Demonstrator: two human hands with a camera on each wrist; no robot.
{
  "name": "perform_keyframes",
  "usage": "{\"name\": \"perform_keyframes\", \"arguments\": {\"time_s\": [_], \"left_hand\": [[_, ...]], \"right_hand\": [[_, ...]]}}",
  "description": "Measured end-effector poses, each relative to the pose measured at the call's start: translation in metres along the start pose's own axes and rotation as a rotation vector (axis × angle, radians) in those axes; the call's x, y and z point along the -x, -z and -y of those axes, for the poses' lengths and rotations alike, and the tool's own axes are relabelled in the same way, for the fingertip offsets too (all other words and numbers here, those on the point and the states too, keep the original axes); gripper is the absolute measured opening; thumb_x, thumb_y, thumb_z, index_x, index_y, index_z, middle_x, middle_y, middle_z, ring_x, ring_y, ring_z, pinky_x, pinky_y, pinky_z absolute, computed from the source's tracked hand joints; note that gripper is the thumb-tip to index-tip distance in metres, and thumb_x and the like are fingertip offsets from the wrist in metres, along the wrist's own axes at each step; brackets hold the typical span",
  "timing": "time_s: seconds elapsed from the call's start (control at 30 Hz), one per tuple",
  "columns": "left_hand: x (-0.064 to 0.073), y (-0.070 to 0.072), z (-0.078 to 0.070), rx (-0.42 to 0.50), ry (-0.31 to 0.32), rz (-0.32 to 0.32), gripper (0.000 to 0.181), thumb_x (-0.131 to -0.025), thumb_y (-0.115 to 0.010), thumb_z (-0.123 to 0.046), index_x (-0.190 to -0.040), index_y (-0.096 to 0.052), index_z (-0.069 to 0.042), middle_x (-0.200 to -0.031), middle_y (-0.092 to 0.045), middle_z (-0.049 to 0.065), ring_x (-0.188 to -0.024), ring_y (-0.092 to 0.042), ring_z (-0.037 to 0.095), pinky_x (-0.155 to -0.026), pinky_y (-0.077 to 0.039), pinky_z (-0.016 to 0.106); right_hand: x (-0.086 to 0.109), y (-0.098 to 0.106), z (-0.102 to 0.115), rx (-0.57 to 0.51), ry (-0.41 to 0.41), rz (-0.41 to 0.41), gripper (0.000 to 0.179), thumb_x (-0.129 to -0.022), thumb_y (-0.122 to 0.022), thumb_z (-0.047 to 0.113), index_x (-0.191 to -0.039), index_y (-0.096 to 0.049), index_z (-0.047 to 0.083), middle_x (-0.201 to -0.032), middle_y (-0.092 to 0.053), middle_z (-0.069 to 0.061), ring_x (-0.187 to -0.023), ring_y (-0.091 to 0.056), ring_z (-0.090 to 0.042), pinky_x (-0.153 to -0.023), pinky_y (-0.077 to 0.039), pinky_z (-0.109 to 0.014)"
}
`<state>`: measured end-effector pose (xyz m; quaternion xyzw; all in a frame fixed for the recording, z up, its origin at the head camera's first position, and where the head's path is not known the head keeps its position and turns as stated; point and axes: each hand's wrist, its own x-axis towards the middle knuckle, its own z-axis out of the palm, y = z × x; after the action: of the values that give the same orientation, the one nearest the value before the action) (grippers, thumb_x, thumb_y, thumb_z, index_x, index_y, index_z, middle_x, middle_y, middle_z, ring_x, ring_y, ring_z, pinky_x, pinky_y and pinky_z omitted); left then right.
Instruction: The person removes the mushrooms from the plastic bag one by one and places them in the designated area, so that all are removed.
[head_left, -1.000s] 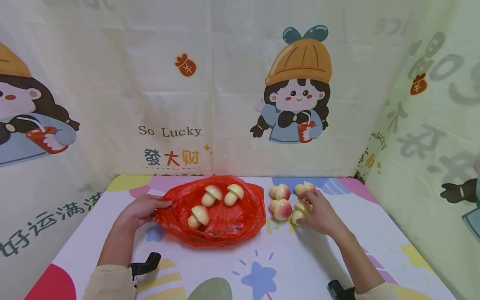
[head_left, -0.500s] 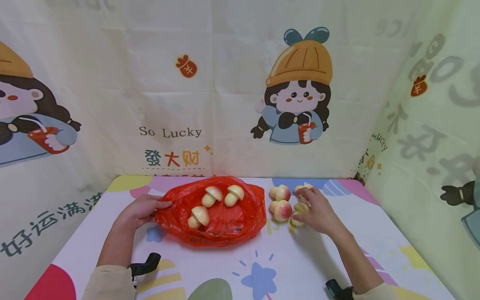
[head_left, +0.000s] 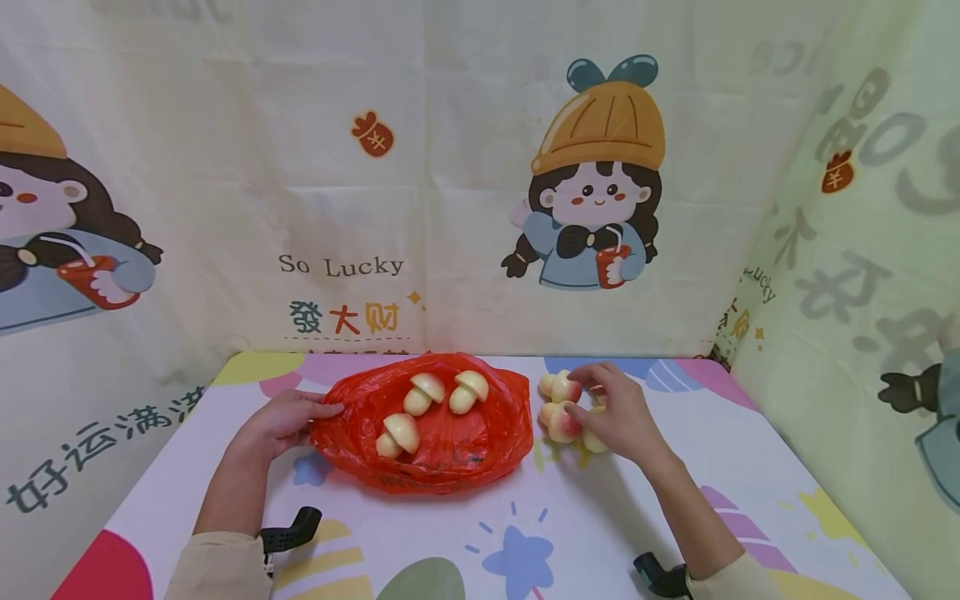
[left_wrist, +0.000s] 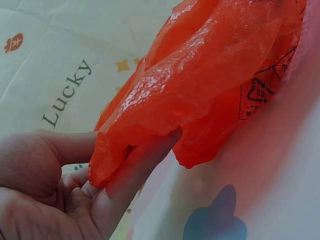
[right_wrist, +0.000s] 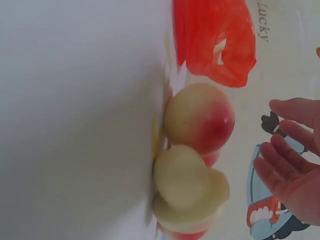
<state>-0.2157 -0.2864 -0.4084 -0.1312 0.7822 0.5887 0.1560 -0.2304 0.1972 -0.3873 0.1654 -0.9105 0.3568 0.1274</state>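
Observation:
My left hand (head_left: 279,421) pinches the left edge of a red plastic bag (head_left: 352,454) between thumb and fingers; the left wrist view shows the thin film (left_wrist: 165,95) in that grip. Inside the bag's wide mouth lie three toy mushrooms, one of them the front mushroom (head_left: 400,432). My right hand (head_left: 626,421) hovers over more mushrooms to the right of the bag, its fingers loosely bent and holding nothing. Two have pink-red caps: the back mushroom (head_left: 560,386) and the front mushroom (head_left: 562,422). A pale mushroom (right_wrist: 182,177) is partly hidden by this hand in the head view.
The table (head_left: 450,533) has a printed cloth with coloured shapes. A cartoon-printed curtain (head_left: 465,208) stands behind it and at both sides. Each wrist wears a black camera mount, such as the left mount (head_left: 292,530).
My right hand has shifted left, from the right-hand mushrooms toward the two pink-capped ones, with no mushroom lifted. My left hand and the bag stay in place.

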Motion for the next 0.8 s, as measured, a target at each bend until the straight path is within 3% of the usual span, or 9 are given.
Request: {"name": "perform_keyframes", "arguments": {"time_s": [0.17, 0.37, 0.57, 0.8], "left_hand": [[0.000, -0.001, 0.000, 0.004, 0.003, 0.000, 0.056, -0.104, -0.065, -0.021, -0.147, -0.050, 0.010, -0.105, -0.075, 0.010, -0.082, -0.072, 0.022, -0.077, -0.064, 0.032], [0.000, 0.000, 0.000, -0.001, -0.004, 0.009, 0.057, -0.104, -0.064, -0.022, -0.148, -0.048, 0.010, -0.105, -0.074, 0.010, -0.081, -0.071, 0.021, -0.076, -0.064, 0.031], [0.001, 0.000, -0.001, -0.001, -0.007, 0.013, 0.057, -0.104, -0.063, -0.022, -0.148, -0.048, 0.011, -0.104, -0.074, 0.009, -0.080, -0.071, 0.021, -0.075, -0.063, 0.031], [0.000, 0.000, 0.000, 0.002, -0.008, 0.014, 0.057, -0.104, -0.064, -0.021, -0.148, -0.048, 0.011, -0.103, -0.075, 0.009, -0.080, -0.071, 0.021, -0.075, -0.063, 0.031]], "right_hand": [[-0.004, -0.006, 0.012, -0.035, 0.011, -0.011, 0.040, -0.086, -0.084, 0.010, -0.123, -0.070, 0.011, -0.122, -0.067, -0.011, -0.112, -0.066, -0.033, -0.089, -0.063, -0.045], [-0.007, -0.012, 0.025, -0.085, -0.005, 0.018, 0.036, -0.087, -0.084, 0.013, -0.120, -0.071, 0.018, -0.123, -0.066, -0.010, -0.112, -0.066, -0.034, -0.085, -0.064, -0.045], [-0.010, -0.020, 0.035, -0.109, 0.042, 0.026, 0.034, -0.086, -0.083, 0.009, -0.117, -0.073, 0.016, -0.119, -0.067, -0.005, -0.111, -0.067, -0.033, -0.088, -0.064, -0.047], [-0.013, -0.030, 0.048, -0.095, 0.080, 0.048, 0.037, -0.085, -0.084, 0.010, -0.120, -0.073, 0.015, -0.121, -0.067, 0.001, -0.110, -0.068, -0.025, -0.090, -0.063, -0.041]]}}
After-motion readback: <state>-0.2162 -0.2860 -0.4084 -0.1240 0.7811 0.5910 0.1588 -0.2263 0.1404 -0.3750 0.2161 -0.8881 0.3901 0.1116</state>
